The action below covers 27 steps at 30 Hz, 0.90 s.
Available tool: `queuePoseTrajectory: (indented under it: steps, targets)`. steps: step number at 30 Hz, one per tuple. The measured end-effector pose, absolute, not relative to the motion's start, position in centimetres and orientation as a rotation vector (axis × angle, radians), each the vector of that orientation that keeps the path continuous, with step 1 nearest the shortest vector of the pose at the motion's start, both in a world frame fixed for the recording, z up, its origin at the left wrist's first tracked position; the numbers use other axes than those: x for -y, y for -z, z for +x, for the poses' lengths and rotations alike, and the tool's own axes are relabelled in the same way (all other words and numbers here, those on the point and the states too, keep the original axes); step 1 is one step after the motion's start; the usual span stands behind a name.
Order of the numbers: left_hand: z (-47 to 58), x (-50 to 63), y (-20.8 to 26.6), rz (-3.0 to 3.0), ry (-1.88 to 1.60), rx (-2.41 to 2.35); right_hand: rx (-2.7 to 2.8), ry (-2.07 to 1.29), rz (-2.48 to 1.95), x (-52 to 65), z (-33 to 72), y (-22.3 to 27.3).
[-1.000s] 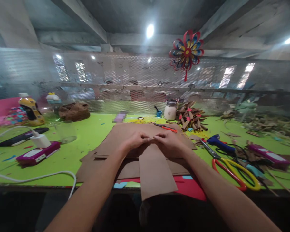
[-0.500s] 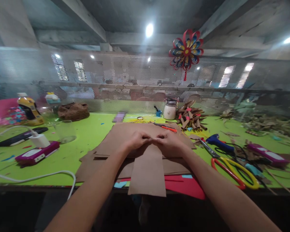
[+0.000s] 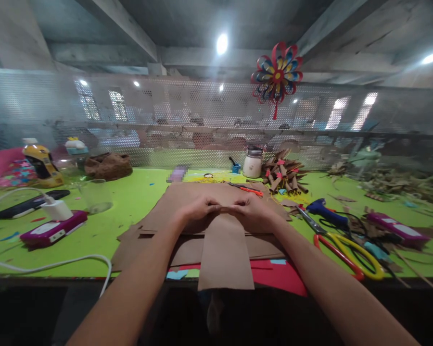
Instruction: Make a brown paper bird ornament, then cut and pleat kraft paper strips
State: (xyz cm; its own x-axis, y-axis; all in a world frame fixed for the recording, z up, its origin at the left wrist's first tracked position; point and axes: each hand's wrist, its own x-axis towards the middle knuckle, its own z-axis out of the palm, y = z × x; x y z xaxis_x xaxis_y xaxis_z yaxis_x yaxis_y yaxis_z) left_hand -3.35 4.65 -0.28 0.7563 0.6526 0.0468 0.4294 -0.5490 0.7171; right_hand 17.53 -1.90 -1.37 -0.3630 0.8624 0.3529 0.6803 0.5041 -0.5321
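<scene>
A strip of brown paper hangs toward me, its near end past the table's front edge. My left hand pinches the far end at its left corner. At the right corner my right hand pinches the same end, which looks narrowly rolled or folded between the fingertips. Beneath both hands lies a stack of larger brown paper sheets. Red paper sticks out under the stack at the front. Small scissors with orange handles rest on the sheets just beyond my right hand.
On the right are large scissors, a blue glue gun and a purple power strip. Rolled brown paper pieces and a jar stand behind. Another purple power strip, a clear cup and a bottle are left.
My hands have moved slightly apart along the strip's far end, showing more of its rolled or folded edge. The strip's near end has swung a little to the right.
</scene>
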Motion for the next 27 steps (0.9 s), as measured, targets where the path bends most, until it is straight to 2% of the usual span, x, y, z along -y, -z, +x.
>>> queuePoseTrajectory:
  steps: [10, 20, 27]
  targets:
    - [-3.2, -4.9, 0.7, 2.183, -0.444, -0.761, 2.060, -0.715, -1.309, 1.7, 18.2, 1.3]
    - [-3.6, -5.4, 0.3, 2.070, -0.432, -0.730, 2.216, -0.637, -1.280, 0.1, 19.2, 1.0]
    - [-4.1, -5.6, 0.3, 2.091, -0.384, -0.765, 2.213, -0.700, -1.302, 0.0, 19.5, 1.5]
